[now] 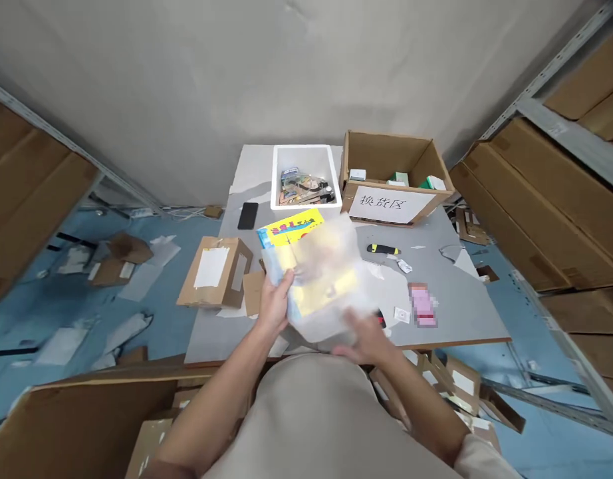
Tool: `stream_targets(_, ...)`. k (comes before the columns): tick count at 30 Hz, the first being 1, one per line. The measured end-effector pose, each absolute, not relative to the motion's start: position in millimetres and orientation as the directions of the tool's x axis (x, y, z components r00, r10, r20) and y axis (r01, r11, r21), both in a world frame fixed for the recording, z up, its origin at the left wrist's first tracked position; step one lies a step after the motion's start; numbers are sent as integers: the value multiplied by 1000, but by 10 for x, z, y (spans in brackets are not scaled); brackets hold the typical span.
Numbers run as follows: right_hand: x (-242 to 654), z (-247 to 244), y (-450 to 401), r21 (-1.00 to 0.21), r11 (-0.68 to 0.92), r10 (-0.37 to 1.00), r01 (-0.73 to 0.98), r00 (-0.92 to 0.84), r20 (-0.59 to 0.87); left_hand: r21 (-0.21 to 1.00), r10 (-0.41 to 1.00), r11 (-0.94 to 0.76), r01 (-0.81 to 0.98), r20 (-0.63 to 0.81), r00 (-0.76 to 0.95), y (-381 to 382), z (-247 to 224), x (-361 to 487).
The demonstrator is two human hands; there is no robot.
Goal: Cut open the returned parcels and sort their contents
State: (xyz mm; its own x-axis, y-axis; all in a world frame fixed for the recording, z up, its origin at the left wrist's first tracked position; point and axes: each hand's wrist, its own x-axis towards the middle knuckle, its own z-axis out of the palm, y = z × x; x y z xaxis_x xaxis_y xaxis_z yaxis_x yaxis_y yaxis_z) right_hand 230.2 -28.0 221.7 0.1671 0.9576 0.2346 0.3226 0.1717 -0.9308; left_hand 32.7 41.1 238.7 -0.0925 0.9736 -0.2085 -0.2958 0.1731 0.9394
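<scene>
My left hand (274, 303) grips the left edge of a translucent plastic bag (331, 259), thumb on top. The bag is held tilted above the table, and yellow printed matter shows blurrily through it. A yellow and blue printed book (296, 225) sticks out past the bag's far left edge; I cannot tell whether it is partly inside. My right hand (366, 336) is at the bag's lower right corner, smeared by motion, so its grip is unclear. A dark object with a red mark (381, 318) is partly hidden behind that hand.
On the grey table (456, 313) are a taped carton (211, 273), a black phone (248, 215), a yellow-black box cutter (383, 249) and a pink pixelated item (423, 306). Behind stand a white bin (307, 159) of small items and an open cardboard box (391, 199). Shelves flank both sides.
</scene>
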Motion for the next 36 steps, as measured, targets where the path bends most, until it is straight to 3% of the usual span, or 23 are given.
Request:
stream_targets(3,2594,2378,-125,-942,175,895,285,354,273,960,983,156,-231,-174,-63,392,2374,93)
stream_targets(5,2697,2498,67,-941,163,889,298,369,271,987,991,132,-94,-131,20,294,2348,-14)
stream_targets(8,2671,2613,331,-984,96,987,152,112,114,992,992,105,69,-109,60,112,2294,0)
stream_targets(11,2565,2585,448,-992,-90,995,-83,-58,-85,985,991,136,102,-136,-4,-1,2223,96)
stream_targets(14,2583,2489,474,-968,-114,990,-222,55,-129,979,979,167,120,-151,-138,29,2163,-6)
stream_targets(18,2904,2449,539,-956,133,934,-263,356,32,963,899,210,168,-123,-419,97,2096,-684)
stream_targets(19,3015,2456,550,-949,202,901,-242,425,84,931,830,265,252,-88,-551,76,2065,-912)
stream_targets(21,3230,2471,541,-937,291,841,-193,518,155,784,770,442,435,-84,-632,-17,1966,-1343)
stream_targets(23,3396,2471,488,-934,317,806,-165,567,173,550,800,563,617,-173,-575,-137,1816,-1666)
stream_targets(25,3486,2447,415,-936,314,792,-159,588,166,359,835,549,755,-268,-480,-227,1639,-1828)
stream_targets(27,3504,2409,350,-936,313,789,-159,593,163,225,824,522,823,-382,-418,-248,1463,-1832)
stream_targets(30,3440,2360,307,-940,313,786,-137,593,175,116,744,570,814,-494,-450,-153,1257,-1636)
stream_targets(32,3368,2351,317,-944,308,780,-116,600,181,133,733,603,787,-481,-481,-59,1193,-1447)
stream_targets(36,3200,2403,410,-954,272,794,-124,589,150,432,912,385,816,-317,-262,41,1308,-1123)
